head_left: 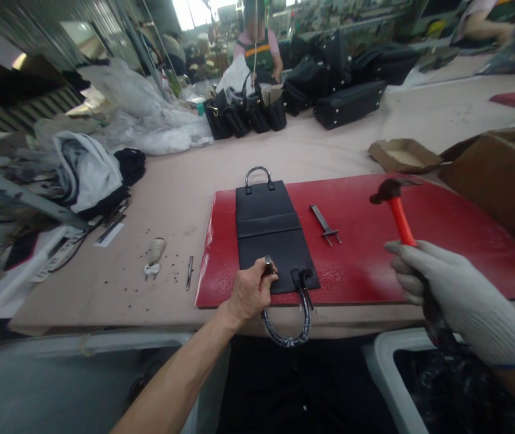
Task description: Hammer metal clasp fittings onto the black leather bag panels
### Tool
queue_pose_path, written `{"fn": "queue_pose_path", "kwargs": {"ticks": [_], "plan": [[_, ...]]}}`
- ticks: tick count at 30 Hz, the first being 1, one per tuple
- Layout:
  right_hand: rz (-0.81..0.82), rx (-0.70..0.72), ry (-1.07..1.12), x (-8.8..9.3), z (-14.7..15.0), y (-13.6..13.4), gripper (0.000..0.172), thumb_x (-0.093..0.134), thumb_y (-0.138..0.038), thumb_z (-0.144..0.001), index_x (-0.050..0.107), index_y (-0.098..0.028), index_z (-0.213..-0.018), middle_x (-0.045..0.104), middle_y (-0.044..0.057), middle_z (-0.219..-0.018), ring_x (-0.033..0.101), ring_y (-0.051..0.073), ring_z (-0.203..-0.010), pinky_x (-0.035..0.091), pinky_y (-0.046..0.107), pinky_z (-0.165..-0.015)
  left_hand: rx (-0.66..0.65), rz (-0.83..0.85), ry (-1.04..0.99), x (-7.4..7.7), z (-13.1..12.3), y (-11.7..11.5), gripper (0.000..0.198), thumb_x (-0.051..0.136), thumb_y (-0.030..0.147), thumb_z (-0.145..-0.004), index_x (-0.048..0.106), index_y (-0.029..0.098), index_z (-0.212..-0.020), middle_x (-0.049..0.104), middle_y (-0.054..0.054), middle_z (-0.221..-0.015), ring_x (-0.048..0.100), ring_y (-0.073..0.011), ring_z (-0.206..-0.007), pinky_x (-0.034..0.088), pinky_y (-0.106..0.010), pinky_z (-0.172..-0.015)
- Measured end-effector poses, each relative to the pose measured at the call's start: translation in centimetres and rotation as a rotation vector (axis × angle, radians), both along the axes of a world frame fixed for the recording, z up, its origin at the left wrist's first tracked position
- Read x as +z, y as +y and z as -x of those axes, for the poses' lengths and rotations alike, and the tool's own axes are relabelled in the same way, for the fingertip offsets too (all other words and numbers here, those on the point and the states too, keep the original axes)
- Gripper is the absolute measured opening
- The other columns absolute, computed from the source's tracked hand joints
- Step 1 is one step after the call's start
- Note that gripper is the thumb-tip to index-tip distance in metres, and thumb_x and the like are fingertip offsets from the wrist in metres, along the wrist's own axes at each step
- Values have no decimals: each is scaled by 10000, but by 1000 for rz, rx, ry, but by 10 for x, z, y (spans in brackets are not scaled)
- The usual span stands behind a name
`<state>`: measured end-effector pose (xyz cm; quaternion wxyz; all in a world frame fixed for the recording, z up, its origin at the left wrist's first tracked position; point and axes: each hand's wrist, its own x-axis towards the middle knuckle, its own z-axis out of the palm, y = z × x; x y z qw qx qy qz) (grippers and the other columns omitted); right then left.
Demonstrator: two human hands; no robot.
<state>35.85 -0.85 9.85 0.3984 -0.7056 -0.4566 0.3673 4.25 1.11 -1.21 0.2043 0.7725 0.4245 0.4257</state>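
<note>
A black bag panel (268,229) lies flat on a red mat (352,241). At its far end is one wrapped handle (258,170); a second wrapped handle (287,340) hangs over the table's near edge. My bare left hand (252,289) grips an upright metal punch (268,264) at the panel's near end, beside that handle's base. The punch's lower tip is hidden by my fingers. Off to the right, my gloved right hand (433,274) holds a hammer (399,208) by its red and black handle, raised above the mat and apart from the punch.
A two-pronged metal tool (324,224) lies on the mat. Left of it are a taped pronged tool (154,259) and a slim metal rod (189,273). Black bags (248,111) stand at the back, near a person. Cardboard boxes (496,181) sit at right; bins (388,349) flank me below.
</note>
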Motion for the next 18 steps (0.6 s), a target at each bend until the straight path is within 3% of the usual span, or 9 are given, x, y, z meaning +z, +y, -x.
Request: {"fn": "queue_pose_path", "kwargs": {"ticks": [2, 4, 6, 9, 13, 18], "plan": [[94, 49, 336, 14, 15, -10, 322, 639, -533, -893, 607, -249, -1042, 487, -26, -659, 434, 134, -443, 356, 277, -407, 2, 0, -12, 0, 0, 0, 159, 550, 133, -938, 566, 221, -1069, 738, -49, -928, 748, -189, -833, 599, -271, -739], [137, 153, 382, 23, 25, -17, 336, 659, -569, -886, 603, -253, -985, 482, -30, -657, 461, 143, -461, 391, 275, -420, 0, 4, -18, 1, -1, -1, 168, 547, 118, -932, 572, 221, -1061, 732, -44, -919, 745, -188, -830, 595, -271, -738], [104, 285, 159, 29, 33, -21, 350, 637, -584, -900, 573, -245, -841, 480, -24, -620, 474, 154, -467, 390, 271, -413, -7, 14, -18, 3, -2, -1, 175, 543, 107, -926, 575, 222, -1055, 727, -40, -915, 743, -188, -830, 590, -272, -740], [-134, 433, -225, 44, 46, -26, 370, 570, -557, -936, 537, -257, -720, 539, 6, -600, 521, 184, -496, 411, 291, -433, -3, 21, -22, 4, -4, -1, 172, 542, 104, -922, 577, 222, -1041, 725, -35, -904, 737, -184, -803, 584, -269, -729], [-417, 445, -429, 65, 64, -36, 331, 453, -511, -1018, 595, -286, -822, 603, 10, -592, 572, 205, -484, 416, 312, -446, 7, 13, -33, 1, -4, 0, 161, 550, 108, -915, 582, 222, -1024, 728, -37, -901, 733, -184, -786, 583, -267, -716], [-384, 564, -648, 59, 65, -38, 384, 447, -558, -997, 602, -280, -780, 683, 56, -659, 636, 251, -529, 447, 341, -474, 4, 25, -39, -3, -4, 1, 191, 543, 109, -907, 587, 227, -1051, 733, -36, -889, 741, -190, -782, 587, -272, -711]]}}
